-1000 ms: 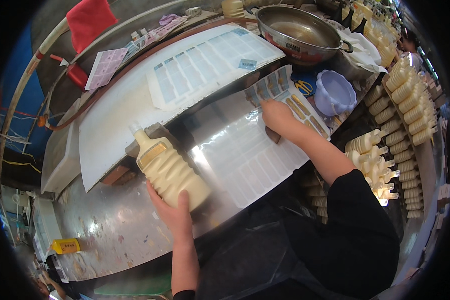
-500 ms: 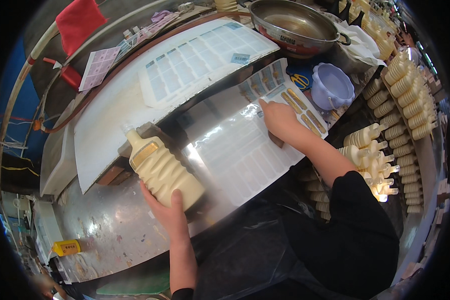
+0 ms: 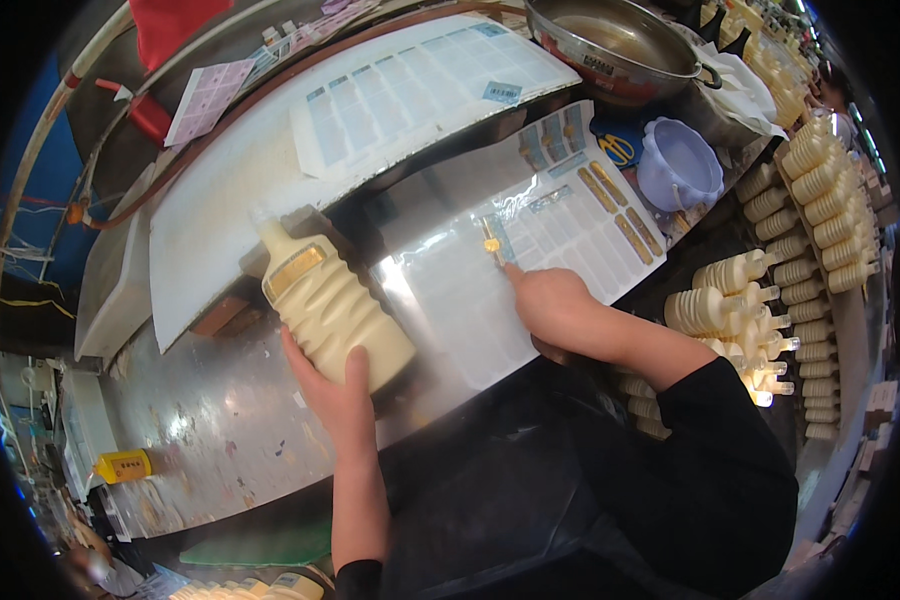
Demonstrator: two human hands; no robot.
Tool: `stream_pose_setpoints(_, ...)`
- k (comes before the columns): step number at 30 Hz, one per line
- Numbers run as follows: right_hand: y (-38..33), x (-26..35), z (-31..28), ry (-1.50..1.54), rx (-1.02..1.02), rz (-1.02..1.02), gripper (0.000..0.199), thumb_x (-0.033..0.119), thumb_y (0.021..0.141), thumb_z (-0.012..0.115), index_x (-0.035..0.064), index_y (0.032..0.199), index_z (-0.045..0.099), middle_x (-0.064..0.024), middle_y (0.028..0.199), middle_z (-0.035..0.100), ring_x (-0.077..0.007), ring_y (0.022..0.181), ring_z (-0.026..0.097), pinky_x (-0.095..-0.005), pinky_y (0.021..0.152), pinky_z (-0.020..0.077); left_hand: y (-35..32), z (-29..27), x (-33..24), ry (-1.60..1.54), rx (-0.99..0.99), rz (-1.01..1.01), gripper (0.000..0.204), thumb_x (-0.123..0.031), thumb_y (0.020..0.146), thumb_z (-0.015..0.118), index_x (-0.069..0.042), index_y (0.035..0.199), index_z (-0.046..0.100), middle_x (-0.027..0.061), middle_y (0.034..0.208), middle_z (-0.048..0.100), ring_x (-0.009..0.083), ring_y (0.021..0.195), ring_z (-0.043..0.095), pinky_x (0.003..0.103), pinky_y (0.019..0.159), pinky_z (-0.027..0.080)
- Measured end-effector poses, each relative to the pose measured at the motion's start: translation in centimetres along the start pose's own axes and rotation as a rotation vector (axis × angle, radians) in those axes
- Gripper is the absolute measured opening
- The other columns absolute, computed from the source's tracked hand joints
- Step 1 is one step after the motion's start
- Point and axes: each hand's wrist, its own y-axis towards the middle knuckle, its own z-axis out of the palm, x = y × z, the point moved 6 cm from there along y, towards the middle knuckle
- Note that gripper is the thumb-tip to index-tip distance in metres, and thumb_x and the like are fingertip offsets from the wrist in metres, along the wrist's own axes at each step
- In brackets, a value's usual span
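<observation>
Ribbed cream plastic bottle (image 3: 332, 308) lies on its side on the scuffed steel bench (image 3: 210, 420), gold label strip facing up. Left hand (image 3: 336, 388) clasps its base end, fingers wrapped round. Right hand (image 3: 553, 303) is loosely curled, holding nothing, index fingertip pressing a small gold sticker (image 3: 491, 244) on the glossy label sheet (image 3: 530, 240). More ribbed bottles (image 3: 740, 300) are stacked at right.

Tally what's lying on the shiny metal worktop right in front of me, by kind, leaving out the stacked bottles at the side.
Cream ribbed plastic bottle under left hand: 1
Glossy label sheets, right hand on the nearer: 2
Steel bowl: 1
Lilac plastic funnel: 1
Total: 5
</observation>
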Motion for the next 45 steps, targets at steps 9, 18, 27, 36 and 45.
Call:
stream_pose_setpoints(9, -1.9, -0.5, 2.7, -0.053, -0.252, -0.143, 0.046, 0.005, 0.085, 0.059, -0.0024, 0.130, 0.061, -0.0161, 0.137, 0.061, -0.0326, 0.082, 0.071, -0.0413, 0.073, 0.0578, -0.2, -0.7, 0.6, -0.040, -0.073, 0.069, 0.082, -0.022, 0.087, 0.069, 0.001, 0.156, 0.032, 0.0234, 0.152, 0.043, 0.0366, 0.141, 0.042, 0.047, 0.120, 0.029)
stream_pose_setpoints(18, -8.2, 1.5, 3.6, -0.079, -0.380, -0.358, 0.051, 0.025, 0.090, 0.071, -0.0011, 0.131, 0.060, -0.0158, 0.140, 0.059, -0.0250, 0.067, 0.068, -0.0368, 0.061, 0.0562, -3.3, -1.6, -4.0, 0.194, -0.119, 0.519, 0.043, -0.015, 0.088, 0.069, -0.003, 0.129, 0.061, 0.0182, 0.135, 0.057, 0.0355, 0.128, 0.052, 0.047, 0.111, 0.038)
stream_pose_setpoints(27, -9.0, -0.9, 2.8, 0.321, -0.556, -0.599, 0.024, 0.016, 0.087, 0.071, 0.0004, 0.105, 0.072, -0.0104, 0.099, 0.073, -0.0211, 0.063, 0.067, -0.0324, 0.059, 0.0539, -6.4, 1.8, -6.2, 0.163, 0.077, 0.725, 0.023, -0.006, 0.079, 0.076, -0.006, 0.102, 0.071, 0.0118, 0.106, 0.066, 0.0309, 0.097, 0.061, 0.040, 0.087, 0.048)
stream_pose_setpoints(36, -7.0, 6.6, -1.5, 1.361, 0.019, -0.183, 0.031, 0.018, 0.102, 0.058, -0.0011, 0.123, 0.071, 0.0043, 0.073, 0.062, -0.0019, 0.063, 0.054, -0.0198, 0.057, 0.0439, -6.9, 5.1, -8.4, 0.456, 0.129, 0.811, 0.035, -0.020, 0.070, 0.082, -0.012, 0.100, 0.065, 0.0076, 0.097, 0.061, 0.0299, 0.091, 0.059, 0.040, 0.085, 0.044)
stream_pose_setpoints(45, -7.1, 10.8, -3.6, 1.318, -0.077, -0.406, 0.043, 0.008, 0.096, 0.061, -0.0013, 0.139, 0.059, -0.0094, 0.125, 0.063, -0.0024, 0.068, 0.055, -0.0203, 0.060, 0.0473, -6.2, 0.1, -7.2, 0.235, -0.038, 0.739, 0.032, 0.000, 0.074, 0.073, -0.006, 0.106, 0.071, 0.0100, 0.094, 0.068, 0.0290, 0.080, 0.066, 0.040, 0.073, 0.052)
